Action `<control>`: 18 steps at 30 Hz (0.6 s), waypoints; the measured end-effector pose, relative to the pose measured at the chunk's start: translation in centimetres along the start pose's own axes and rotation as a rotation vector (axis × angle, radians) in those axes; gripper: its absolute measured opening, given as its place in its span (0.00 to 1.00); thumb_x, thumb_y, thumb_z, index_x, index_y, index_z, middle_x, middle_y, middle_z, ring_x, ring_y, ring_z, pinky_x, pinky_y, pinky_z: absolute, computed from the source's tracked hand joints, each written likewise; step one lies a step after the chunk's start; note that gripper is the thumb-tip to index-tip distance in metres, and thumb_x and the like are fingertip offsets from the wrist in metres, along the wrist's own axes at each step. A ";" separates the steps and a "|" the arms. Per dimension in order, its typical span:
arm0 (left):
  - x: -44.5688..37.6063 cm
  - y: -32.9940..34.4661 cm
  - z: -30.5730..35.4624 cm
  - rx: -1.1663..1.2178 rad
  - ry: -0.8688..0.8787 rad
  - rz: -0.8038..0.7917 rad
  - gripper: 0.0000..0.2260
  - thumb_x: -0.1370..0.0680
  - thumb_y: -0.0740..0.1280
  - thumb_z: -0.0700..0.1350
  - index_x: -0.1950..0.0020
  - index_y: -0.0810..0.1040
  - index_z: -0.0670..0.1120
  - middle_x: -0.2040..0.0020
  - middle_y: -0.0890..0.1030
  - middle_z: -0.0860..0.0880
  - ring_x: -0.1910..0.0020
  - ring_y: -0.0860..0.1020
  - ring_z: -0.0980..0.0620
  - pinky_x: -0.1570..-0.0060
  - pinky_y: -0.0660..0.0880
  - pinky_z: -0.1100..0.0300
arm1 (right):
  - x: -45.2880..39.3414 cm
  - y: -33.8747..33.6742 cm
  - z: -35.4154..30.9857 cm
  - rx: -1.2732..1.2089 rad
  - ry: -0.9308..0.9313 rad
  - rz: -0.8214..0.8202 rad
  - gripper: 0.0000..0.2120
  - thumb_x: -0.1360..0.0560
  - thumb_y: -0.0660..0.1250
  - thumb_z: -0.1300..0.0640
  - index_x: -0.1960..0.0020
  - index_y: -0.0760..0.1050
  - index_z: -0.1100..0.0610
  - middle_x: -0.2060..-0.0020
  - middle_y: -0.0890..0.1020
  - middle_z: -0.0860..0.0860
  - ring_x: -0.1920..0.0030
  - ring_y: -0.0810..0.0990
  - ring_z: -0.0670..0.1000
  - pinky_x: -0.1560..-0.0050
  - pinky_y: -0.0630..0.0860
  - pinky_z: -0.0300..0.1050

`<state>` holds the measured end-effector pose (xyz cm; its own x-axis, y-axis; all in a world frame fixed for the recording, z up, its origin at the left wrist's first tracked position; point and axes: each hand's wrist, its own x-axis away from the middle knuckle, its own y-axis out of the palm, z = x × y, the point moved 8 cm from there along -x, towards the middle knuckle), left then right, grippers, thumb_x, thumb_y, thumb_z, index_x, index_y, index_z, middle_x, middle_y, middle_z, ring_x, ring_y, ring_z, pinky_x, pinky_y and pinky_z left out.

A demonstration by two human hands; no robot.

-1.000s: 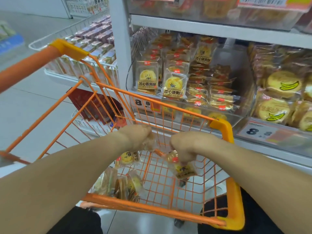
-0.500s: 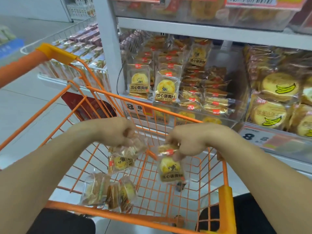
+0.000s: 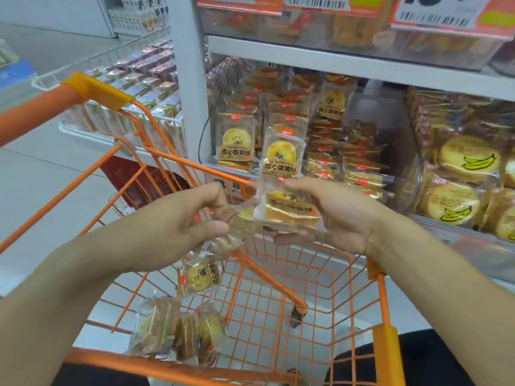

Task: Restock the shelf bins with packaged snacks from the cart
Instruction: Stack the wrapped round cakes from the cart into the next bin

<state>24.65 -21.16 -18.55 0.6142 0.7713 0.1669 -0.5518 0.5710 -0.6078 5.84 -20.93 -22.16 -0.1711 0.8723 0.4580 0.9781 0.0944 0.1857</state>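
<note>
My right hand (image 3: 340, 215) holds a clear-wrapped egg-yolk pastry pack (image 3: 289, 208) with a gold label, above the far side of the orange wire cart (image 3: 250, 296). My left hand (image 3: 178, 218) pinches the top of a string of pastry packs (image 3: 199, 277) that dangles into the cart. Three more packs (image 3: 178, 332) lie in the cart's near left corner. Right behind my hands stands the clear shelf bin (image 3: 295, 140), holding several of the same packs upright.
To the right, a bin (image 3: 468, 174) holds round banana-printed cakes. Price tags (image 3: 437, 12) hang on the shelf above. A white wire basket of boxed snacks (image 3: 133, 87) stands left of the white shelf post (image 3: 189, 79). Grey floor lies to the left.
Both hands rose out of the cart toward the shelf bin, carrying their packs. The right hand turned palm-up, so its pack now lies flat.
</note>
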 end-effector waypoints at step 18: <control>-1.2 0.3 -2.0 0.712 -0.249 0.283 0.24 0.28 0.76 0.53 0.39 0.76 0.41 0.40 0.82 0.40 0.42 0.82 0.42 0.40 0.77 0.41 | 0.6 3.0 0.0 -0.252 -0.052 -0.222 0.19 0.16 0.56 0.48 0.35 0.79 0.55 0.40 0.83 0.57 0.45 0.84 0.57 0.47 0.83 0.53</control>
<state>24.86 -22.50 -20.52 0.3001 0.9055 0.2999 -0.9462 0.3224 -0.0265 8.64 -20.10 -21.30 -0.3638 0.8679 0.3381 0.8563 0.1688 0.4881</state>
